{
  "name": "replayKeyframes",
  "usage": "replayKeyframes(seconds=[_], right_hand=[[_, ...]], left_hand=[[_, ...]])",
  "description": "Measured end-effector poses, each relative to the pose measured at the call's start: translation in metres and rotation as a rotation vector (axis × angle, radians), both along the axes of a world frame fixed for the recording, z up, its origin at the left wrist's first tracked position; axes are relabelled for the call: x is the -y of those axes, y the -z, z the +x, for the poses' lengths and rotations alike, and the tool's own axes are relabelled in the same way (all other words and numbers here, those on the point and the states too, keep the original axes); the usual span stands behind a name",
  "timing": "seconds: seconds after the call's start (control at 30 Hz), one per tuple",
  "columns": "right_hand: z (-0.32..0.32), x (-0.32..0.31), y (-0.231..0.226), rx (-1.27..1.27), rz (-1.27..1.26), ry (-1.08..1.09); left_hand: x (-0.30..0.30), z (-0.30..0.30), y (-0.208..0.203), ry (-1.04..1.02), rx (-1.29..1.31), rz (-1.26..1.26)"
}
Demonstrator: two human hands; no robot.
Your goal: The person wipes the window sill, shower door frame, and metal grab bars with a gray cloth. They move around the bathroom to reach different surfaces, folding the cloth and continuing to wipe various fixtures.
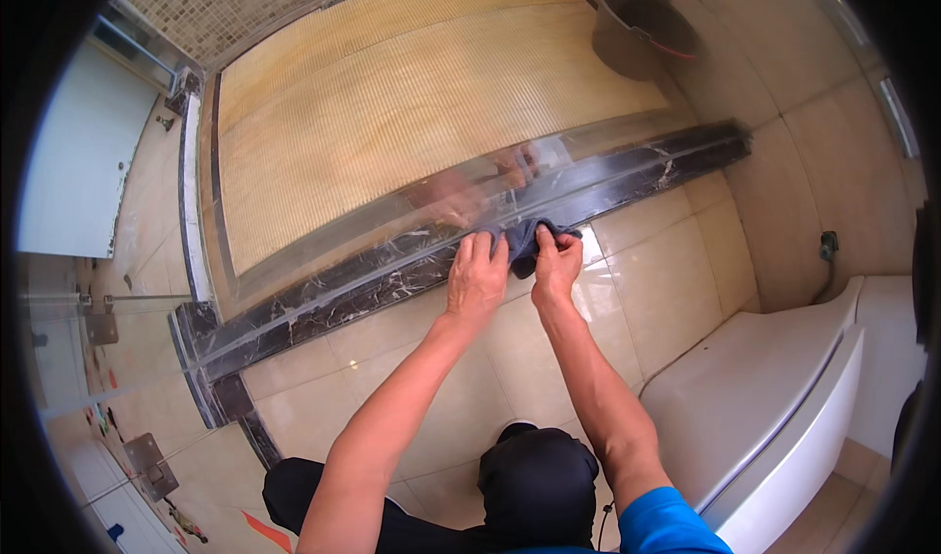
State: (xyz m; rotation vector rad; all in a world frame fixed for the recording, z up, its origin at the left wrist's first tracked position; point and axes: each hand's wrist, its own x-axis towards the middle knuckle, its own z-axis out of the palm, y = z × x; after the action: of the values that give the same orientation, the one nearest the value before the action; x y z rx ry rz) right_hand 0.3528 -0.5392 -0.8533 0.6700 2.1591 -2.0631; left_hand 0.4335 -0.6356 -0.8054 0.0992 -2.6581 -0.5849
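A dark blue-grey cloth [529, 245] is bunched between my two hands, beside the black marble sill [392, 272] at the foot of a clear glass panel. My left hand [479, 275] grips the cloth's left side, its fingers curled and the fingertips partly hidden. On the other side, my right hand [556, 268] pinches the cloth between thumb and fingers. Both hands are at the near edge of the sill, and their reflections show in the glass beyond.
Behind the glass lies a ribbed yellowish shower floor [412, 123], with a dark bucket [637, 34] at the far right. A white toilet [755, 397] stands to my right. Metal glass hinges [150, 466] are at the left. Beige tiles [451, 387] cover the near floor.
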Motion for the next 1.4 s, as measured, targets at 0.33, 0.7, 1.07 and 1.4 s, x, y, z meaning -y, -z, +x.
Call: replayKeyframes(seconds=[0.33, 0.7, 1.07, 1.4], right_hand=[[0.012, 0.010, 0.001, 0.145, 0.125, -0.079], [0.008, 0.018, -0.003, 0.218, 0.231, -0.226], [-0.027, 0.013, -0.016, 0.379, 0.211, -0.217], [-0.043, -0.024, 0.000, 0.407, 0.215, -0.431]], left_hand=[[-0.002, -0.006, -0.010, 0.007, 0.174, -0.023], [0.024, 0.022, -0.017, 0.021, 0.357, -0.198], [0.021, -0.016, -0.010, 0.218, 0.346, -0.115], [0.019, -0.022, -0.005, 0.307, 0.280, -0.091]])
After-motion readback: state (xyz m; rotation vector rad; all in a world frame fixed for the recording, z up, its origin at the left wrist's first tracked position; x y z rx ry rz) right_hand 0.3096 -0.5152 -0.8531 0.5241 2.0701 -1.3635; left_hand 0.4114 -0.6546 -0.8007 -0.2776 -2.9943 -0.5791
